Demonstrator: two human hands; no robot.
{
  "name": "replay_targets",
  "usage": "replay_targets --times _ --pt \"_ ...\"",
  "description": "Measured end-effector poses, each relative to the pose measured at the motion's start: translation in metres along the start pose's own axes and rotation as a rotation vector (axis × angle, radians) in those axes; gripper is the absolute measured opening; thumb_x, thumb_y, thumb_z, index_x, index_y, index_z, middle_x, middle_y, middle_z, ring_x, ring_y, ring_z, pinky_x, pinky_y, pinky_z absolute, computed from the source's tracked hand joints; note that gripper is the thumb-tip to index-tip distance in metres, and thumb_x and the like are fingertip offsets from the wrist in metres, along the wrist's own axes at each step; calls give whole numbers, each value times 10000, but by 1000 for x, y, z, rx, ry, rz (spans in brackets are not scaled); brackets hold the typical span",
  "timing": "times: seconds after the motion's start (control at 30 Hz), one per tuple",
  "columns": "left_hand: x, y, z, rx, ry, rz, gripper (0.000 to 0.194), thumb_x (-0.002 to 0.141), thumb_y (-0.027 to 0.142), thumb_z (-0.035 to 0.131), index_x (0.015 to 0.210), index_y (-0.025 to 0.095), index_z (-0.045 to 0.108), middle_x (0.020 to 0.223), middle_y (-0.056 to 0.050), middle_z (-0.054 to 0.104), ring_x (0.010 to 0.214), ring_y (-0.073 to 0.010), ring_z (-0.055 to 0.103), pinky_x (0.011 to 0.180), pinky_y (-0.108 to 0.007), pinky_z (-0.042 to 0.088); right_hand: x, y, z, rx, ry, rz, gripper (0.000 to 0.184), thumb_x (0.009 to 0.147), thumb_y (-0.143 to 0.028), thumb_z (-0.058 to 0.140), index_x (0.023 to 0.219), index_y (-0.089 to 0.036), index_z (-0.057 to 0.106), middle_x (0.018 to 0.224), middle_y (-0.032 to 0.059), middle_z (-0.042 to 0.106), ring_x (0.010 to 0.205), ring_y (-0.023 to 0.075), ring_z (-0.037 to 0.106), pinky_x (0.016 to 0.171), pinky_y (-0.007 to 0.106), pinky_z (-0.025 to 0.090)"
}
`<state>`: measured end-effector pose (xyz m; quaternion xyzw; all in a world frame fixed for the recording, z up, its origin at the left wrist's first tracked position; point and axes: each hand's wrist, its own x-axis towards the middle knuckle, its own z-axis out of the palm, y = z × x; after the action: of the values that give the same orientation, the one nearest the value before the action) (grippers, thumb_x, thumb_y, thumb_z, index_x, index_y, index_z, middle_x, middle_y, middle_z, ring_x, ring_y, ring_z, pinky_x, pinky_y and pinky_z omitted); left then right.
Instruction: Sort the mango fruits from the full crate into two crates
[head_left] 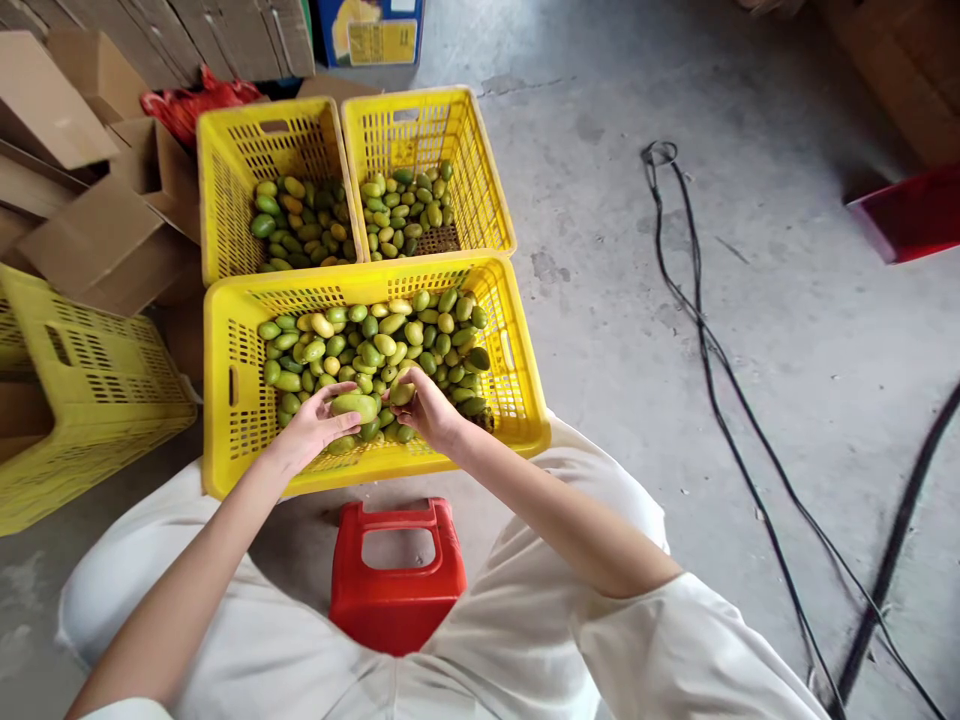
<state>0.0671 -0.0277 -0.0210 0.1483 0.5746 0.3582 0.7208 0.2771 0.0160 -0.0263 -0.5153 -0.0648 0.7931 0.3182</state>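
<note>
Over the front yellow plastic crate [529, 400], my left hand [315, 428] is closed around a large green mango [355, 406], thumb on the near side and fingers on the far side. Close beside it, my right hand [433, 412] grips another yellowish-green mango [403, 391] between thumb and fingers. Below both hands, many green and yellow mangoes [369, 354] lie loose in this crate. Behind it stand two more yellow crates, a left one [225, 200] with green and orange-tinged mangoes and a right one [487, 190] with smaller green ones.
A red plastic stool [397, 600] stands between my legs. Cardboard boxes [97, 240] and another yellow crate [112, 370] crowd the left side, with red netting [199, 105] behind. Black cables [701, 300] run over the concrete floor at right, near a red object [911, 215].
</note>
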Motion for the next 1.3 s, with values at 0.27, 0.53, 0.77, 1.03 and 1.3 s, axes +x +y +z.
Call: replay_targets --times 0.27,0.53,0.77,1.03,1.3 --pt "2 2 2 -6 36 162 681 696 519 1114 1128 265 653 1042 -54 782 1052 -284 818 698 -264 557 -14 -13 8 -21 -126 157 261 1049 -422 721 893 -220 664 734 -13 635 616 116 499 530 187 358" --pt "3 1 2 -101 115 11 465 900 290 853 1262 284 561 1076 -23 779 956 -256 818 828 -381 647 -10 -8 10 10 -48 65 235 1035 -423 775 907 -226 762 874 4 729 742 138 569 610 204 449" --pt "-4 5 7 4 17 31 668 793 430 1035 1315 283 646 906 -1 765 681 -176 726 566 -238 468 -10 -4 11 175 -14 -87 294 727 -116 835 947 -254 697 879 -39 730 870 150 661 759 222 525" --pt "-4 3 9 87 7 71 503 783 527 1009 1061 243 701 911 -52 767 679 -163 610 587 -259 397 -16 -14 13 208 -18 22 224 754 -127 759 896 -237 626 871 -32 689 743 116 640 690 195 536" --pt "-1 7 9 44 20 37 233 934 423 751 1031 211 754 805 -45 730 664 -179 636 543 -251 472 -18 -12 15 143 -77 55 279 959 -311 806 892 -240 544 895 8 752 563 72 435 462 170 261"
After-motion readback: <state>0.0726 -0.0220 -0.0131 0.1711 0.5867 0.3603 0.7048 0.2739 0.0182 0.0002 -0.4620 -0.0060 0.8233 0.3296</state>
